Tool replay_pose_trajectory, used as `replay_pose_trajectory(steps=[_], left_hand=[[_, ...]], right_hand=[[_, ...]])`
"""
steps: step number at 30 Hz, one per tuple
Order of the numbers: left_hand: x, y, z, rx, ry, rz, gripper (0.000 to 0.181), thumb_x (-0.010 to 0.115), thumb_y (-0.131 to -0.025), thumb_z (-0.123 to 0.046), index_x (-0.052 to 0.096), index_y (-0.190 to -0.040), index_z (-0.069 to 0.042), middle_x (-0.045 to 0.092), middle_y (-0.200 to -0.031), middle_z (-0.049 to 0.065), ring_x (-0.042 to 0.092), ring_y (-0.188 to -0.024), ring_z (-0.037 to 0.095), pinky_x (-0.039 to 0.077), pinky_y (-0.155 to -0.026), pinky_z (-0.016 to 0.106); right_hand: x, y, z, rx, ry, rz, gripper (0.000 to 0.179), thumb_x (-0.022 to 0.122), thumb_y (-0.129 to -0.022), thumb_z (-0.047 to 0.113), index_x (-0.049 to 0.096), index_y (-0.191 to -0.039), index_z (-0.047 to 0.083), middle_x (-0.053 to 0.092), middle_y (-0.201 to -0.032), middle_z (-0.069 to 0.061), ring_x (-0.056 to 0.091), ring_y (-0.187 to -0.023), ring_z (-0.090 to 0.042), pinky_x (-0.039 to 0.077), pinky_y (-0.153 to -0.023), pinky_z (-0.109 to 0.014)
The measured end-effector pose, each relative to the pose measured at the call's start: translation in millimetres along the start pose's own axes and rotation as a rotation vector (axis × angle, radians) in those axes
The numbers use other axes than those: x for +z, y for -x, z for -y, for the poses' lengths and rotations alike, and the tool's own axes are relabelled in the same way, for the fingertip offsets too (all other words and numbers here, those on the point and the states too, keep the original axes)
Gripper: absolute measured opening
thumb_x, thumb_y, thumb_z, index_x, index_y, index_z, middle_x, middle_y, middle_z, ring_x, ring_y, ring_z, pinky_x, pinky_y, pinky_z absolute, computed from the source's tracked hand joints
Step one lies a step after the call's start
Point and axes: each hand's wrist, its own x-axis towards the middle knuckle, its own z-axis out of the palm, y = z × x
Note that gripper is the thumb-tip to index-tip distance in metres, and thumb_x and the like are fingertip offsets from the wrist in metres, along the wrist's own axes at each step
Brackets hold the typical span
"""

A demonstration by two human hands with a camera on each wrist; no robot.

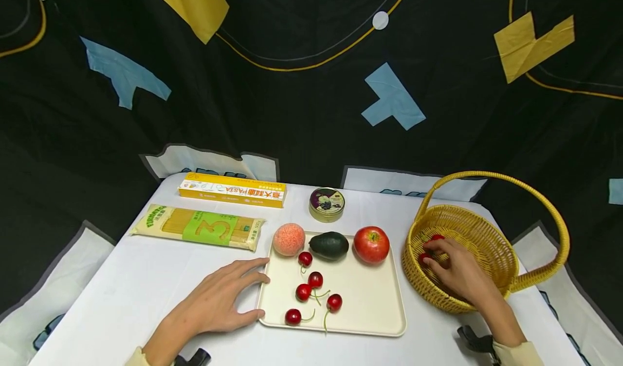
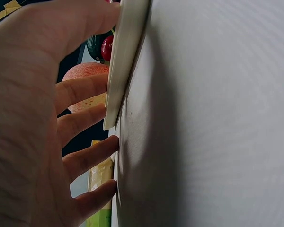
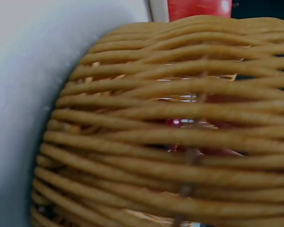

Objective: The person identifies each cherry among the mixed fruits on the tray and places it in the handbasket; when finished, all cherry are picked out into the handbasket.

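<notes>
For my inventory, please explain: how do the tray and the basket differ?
The tray is pale, shallow and rectangular; the basket is yellow, woven, rounded and deeper. The basket has a tall arched handle; the tray shows none. Both stand on the white table and hold red fruit.

Black backdrop (image 1: 282, 112), blue shapes (image 1: 396, 98), yellow shapes (image 1: 204, 14) (some notched), curving lines (image 1: 292, 70), white table (image 1: 117, 295).

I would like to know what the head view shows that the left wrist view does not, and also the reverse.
Only the head view shows the basket, the right hand inside it and the round tin. Only the left wrist view shows the palm side of the left hand, from close up. Both show that hand, the tray, the peach, the avocado, at least one cherry and the pasta bag.
</notes>
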Motion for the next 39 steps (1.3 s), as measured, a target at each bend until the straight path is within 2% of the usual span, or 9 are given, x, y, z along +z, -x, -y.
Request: replay_pose_trajectory(steps=[2, 5, 11, 14, 20, 24, 29, 34, 39], left_hand=[[-0.1, 0.0, 0.3, 0.000, 0.002, -0.004, 0.053, 0.076, -0.089, -0.069, 0.070, -0.131, -0.036, 0.049, -0.165, -0.007, 0.051, -0.148, 0.026, 0.046, -0.119, 0.058], [0.3, 0.2, 0.9, -0.001, 0.005, -0.003, 0.053, 0.076, -0.089, -0.068, 0.070, -0.131, -0.036, 0.049, -0.165, -0.007, 0.051, -0.148, 0.027, 0.046, -0.119, 0.058], [1.3, 0.5, 1.6, 0.001, -0.003, -0.006, 0.054, 0.075, -0.089, -0.069, 0.070, -0.131, -0.036, 0.049, -0.165, -0.006, 0.051, -0.148, 0.026, 0.046, -0.119, 0.057], [1.3, 0.5, 1.4, 0.004, 0.001, -0.011, 0.053, 0.076, -0.089, -0.068, 0.070, -0.131, -0.036, 0.049, -0.165, -0.006, 0.051, -0.147, 0.026, 0.047, -0.118, 0.057], [0.1, 2.5, 2.5, 0.002, -0.002, -0.011, 0.053, 0.076, -0.089, -0.068, 0.070, -0.131, -0.035, 0.049, -0.165, -0.006, 0.051, -0.148, 0.026, 0.046, -0.119, 0.057], [0.0, 2.8, 3.3, -0.001, -0.001, -0.008, 0.053, 0.075, -0.090, -0.068, 0.070, -0.131, -0.036, 0.049, -0.165, -0.006, 0.051, -0.148, 0.026, 0.046, -0.119, 0.058], [0.3, 1.0, 2.5, 0.011, 0.001, -0.016, 0.052, 0.077, -0.089, -0.066, 0.070, -0.131, -0.035, 0.049, -0.165, -0.006, 0.051, -0.148, 0.026, 0.047, -0.118, 0.056], [-0.1, -0.1, 1.6, 0.020, 0.003, -0.025, 0.051, 0.079, -0.088, -0.063, 0.071, -0.130, -0.035, 0.049, -0.164, -0.006, 0.052, -0.147, 0.025, 0.047, -0.118, 0.056], [0.3, 0.2, 1.0, 0.016, 0.007, -0.018, 0.051, 0.079, -0.088, -0.064, 0.071, -0.130, -0.035, 0.049, -0.165, -0.006, 0.051, -0.147, 0.025, 0.047, -0.118, 0.056]], right_hand=[[-3, -0.5, 4, 0.001, -0.003, -0.024, 0.031, 0.083, -0.096, 0.014, 0.074, -0.124, 0.006, 0.073, -0.121, -0.015, 0.071, -0.105, -0.033, 0.063, -0.085, -0.053], [-7, 0.3, 14, -0.006, -0.007, -0.073, 0.030, 0.083, -0.095, 0.011, 0.074, -0.123, 0.004, 0.074, -0.120, -0.015, 0.072, -0.103, -0.034, 0.064, -0.085, -0.055], [-9, 3.0, 43, -0.107, 0.004, -0.204, 0.030, 0.086, -0.090, 0.006, 0.076, -0.117, 0.009, 0.074, -0.108, -0.007, 0.072, -0.090, -0.025, 0.066, -0.074, -0.046], [-8, 3.5, 57, -0.152, -0.008, -0.219, 0.031, 0.087, -0.088, 0.004, 0.076, -0.117, 0.011, 0.072, -0.108, -0.003, 0.069, -0.086, -0.019, 0.065, -0.071, -0.041], [10, 0.3, 84, -0.232, -0.023, -0.169, 0.033, 0.089, -0.087, 0.005, 0.075, -0.117, 0.010, 0.071, -0.112, -0.002, 0.068, -0.090, -0.018, 0.067, -0.075, -0.038], [25, -3.2, 100, -0.307, -0.075, -0.135, 0.035, 0.091, -0.084, 0.005, 0.075, -0.115, 0.008, 0.072, -0.112, -0.002, 0.070, -0.092, -0.019, 0.067, -0.074, -0.036], [36, -5.1, 113, -0.361, -0.124, -0.070, 0.039, 0.093, -0.084, 0.009, 0.075, -0.119, 0.014, 0.072, -0.117, 0.000, 0.071, -0.090, -0.019, 0.065, -0.074, -0.029], [43, -4.6, 120, -0.402, -0.151, 0.029, 0.038, 0.090, -0.088, 0.017, 0.074, -0.123, 0.017, 0.071, -0.124, 0.002, 0.075, -0.096, -0.018, 0.066, -0.082, -0.030], [50, -1.0, 127, -0.397, -0.179, 0.147, 0.036, 0.087, -0.092, 0.020, 0.073, -0.126, 0.019, 0.069, -0.129, 0.007, 0.074, -0.099, -0.016, 0.065, -0.085, -0.031]])
